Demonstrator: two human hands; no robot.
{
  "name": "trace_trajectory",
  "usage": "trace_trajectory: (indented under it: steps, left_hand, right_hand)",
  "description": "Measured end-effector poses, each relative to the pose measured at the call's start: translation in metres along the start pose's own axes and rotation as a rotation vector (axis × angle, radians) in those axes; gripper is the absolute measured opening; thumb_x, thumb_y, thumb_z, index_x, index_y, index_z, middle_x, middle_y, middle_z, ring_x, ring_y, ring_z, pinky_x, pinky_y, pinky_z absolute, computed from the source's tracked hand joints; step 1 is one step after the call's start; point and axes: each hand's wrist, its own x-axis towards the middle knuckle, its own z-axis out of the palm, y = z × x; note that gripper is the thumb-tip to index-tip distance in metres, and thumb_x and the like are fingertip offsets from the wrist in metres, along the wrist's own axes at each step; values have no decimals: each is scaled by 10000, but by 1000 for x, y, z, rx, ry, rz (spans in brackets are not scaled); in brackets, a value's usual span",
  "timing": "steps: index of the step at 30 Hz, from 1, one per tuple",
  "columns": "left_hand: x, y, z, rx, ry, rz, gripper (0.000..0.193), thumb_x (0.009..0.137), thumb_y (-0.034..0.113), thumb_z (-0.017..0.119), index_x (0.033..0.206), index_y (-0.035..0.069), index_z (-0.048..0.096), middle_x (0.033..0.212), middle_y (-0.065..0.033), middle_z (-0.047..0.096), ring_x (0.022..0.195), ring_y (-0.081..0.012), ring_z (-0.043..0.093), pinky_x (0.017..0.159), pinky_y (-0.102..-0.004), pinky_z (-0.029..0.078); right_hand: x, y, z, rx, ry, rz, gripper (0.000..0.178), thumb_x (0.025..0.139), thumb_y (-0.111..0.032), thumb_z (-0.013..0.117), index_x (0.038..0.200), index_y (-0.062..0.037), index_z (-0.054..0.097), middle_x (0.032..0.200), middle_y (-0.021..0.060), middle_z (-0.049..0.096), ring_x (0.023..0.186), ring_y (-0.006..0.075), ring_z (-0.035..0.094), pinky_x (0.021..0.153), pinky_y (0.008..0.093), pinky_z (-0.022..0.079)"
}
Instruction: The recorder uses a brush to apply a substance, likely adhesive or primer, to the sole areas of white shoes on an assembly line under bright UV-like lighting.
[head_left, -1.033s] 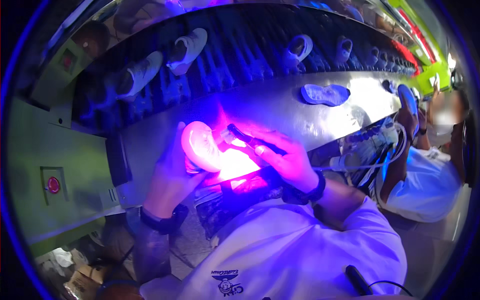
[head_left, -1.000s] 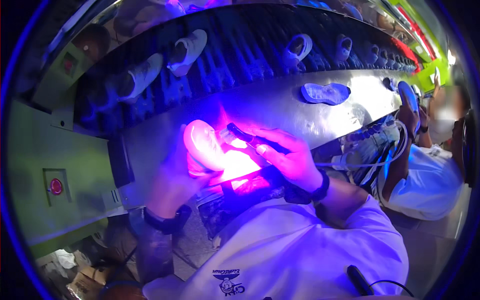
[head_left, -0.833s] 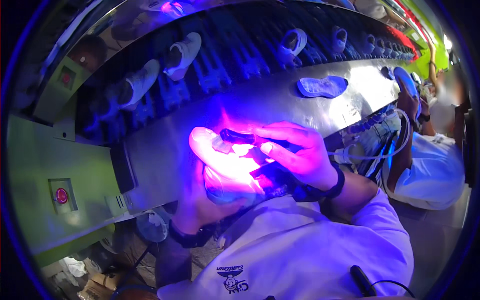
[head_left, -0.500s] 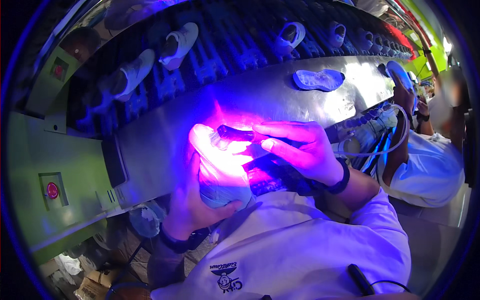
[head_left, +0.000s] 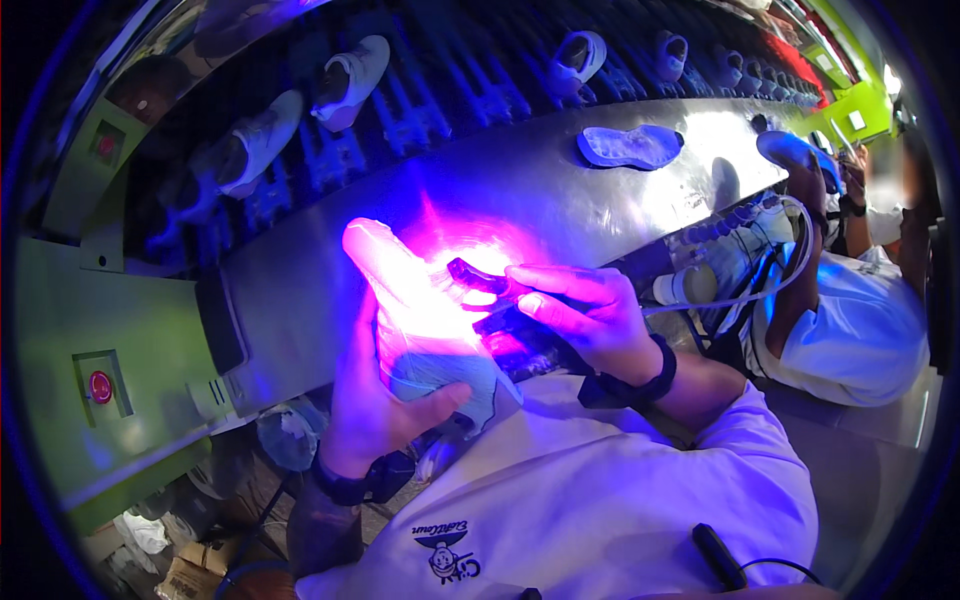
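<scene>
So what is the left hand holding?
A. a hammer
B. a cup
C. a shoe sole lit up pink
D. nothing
C: the left hand grips a sole that glows pink and violet, while the right hand points a small dark lamp at it.

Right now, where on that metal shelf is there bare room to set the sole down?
The metal shelf is bare between the left hand holding the lit sole and the loose sole farther right. It is also bare left of the lit sole, toward the dark panel. Crowded: the shoe conveyor above, and the tubing beside the right hand.
</scene>
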Motion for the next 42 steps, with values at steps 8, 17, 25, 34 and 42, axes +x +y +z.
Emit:
trace_trajectory:
  steps: [8,17,25,34,42]
  left_hand:
    - [10,17,13,-367,34,-136,1114,820,274,890,1588,-52,151,1471,-177,476,1354,-277,517,1128,-445,443]
    - [5,18,6,-101,-14,-80,1102,815,342,895,1580,-54,209,1449,-161,500,1347,-271,519,1122,-431,438]
    - [13,27,-5,-206,63,-91,983,870,278,858,1578,-27,247,1409,-140,535,1311,-247,547,1096,-408,472]
    - [18,27,-13,-108,140,-105,753,924,112,726,1543,-22,318,1383,-132,547,1268,-227,568,1070,-389,487]
    - [23,19,-17,-115,295,-52,683,948,137,712,1515,-39,374,1391,-132,548,1273,-221,562,1083,-386,470]
  right_hand:
    - [-31,20,-16,-289,-69,-140,304,974,-175,712,1225,-2,719,1115,193,759,997,309,756,837,389,590]
    - [9,-2,-8,-125,12,-120,297,944,-41,713,1234,20,719,1199,186,741,1075,254,731,928,346,569]
    - [-8,13,-9,18,-99,-33,325,985,-14,666,1308,12,679,1253,187,719,1151,246,696,993,399,544]
    - [-20,22,-12,76,-183,81,376,1011,-14,639,1386,-16,630,1330,198,683,1215,295,661,1041,463,520]
    - [-13,-1,-16,14,-128,119,320,987,-125,705,1280,4,706,1148,134,765,1039,178,716,909,333,558]
